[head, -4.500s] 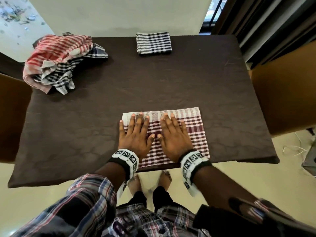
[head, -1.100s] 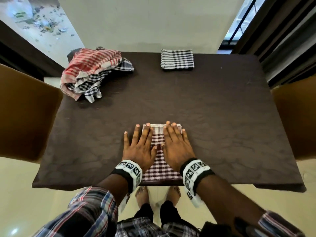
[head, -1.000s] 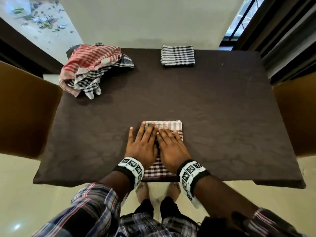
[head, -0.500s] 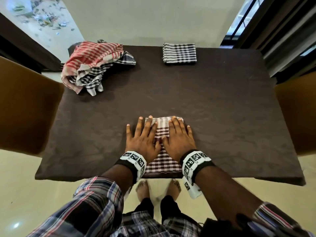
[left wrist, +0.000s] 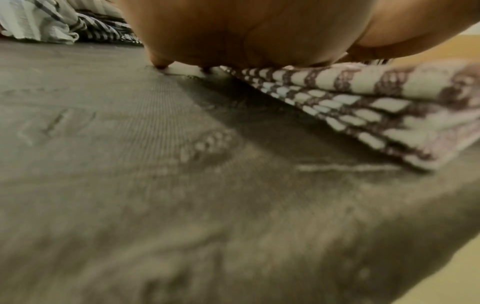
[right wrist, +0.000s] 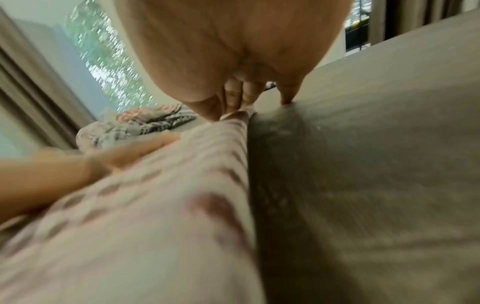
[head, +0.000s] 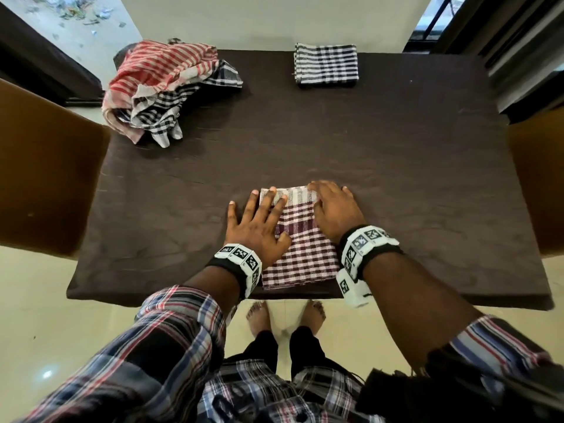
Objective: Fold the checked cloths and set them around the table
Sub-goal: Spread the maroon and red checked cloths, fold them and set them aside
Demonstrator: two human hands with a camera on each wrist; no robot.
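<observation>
A folded maroon-and-white checked cloth [head: 300, 239] lies at the near edge of the dark brown table [head: 396, 178]. My left hand [head: 259, 222] lies flat on its left side with the fingers spread, some of them on the tablecloth. My right hand [head: 334, 209] rests on the cloth's right edge, fingers straight and reaching its far right corner. The left wrist view shows the cloth's stacked layers [left wrist: 363, 107] under my palm. In the right wrist view my fingertips [right wrist: 239, 96] touch the cloth's far corner. A folded black-and-white checked cloth [head: 326, 65] sits at the far edge.
A heap of unfolded red-striped and black checked cloths [head: 164, 87] lies at the far left corner. Brown chairs stand at the left [head: 45, 166] and right [head: 537, 184] sides. Dark curtains [head: 518, 41] hang at the far right. My bare feet [head: 283, 315] stand below the near edge.
The cloth went from a wide rectangle to a narrow folded one. In the last half second my hands slid apart from its middle to its left and right edges.
</observation>
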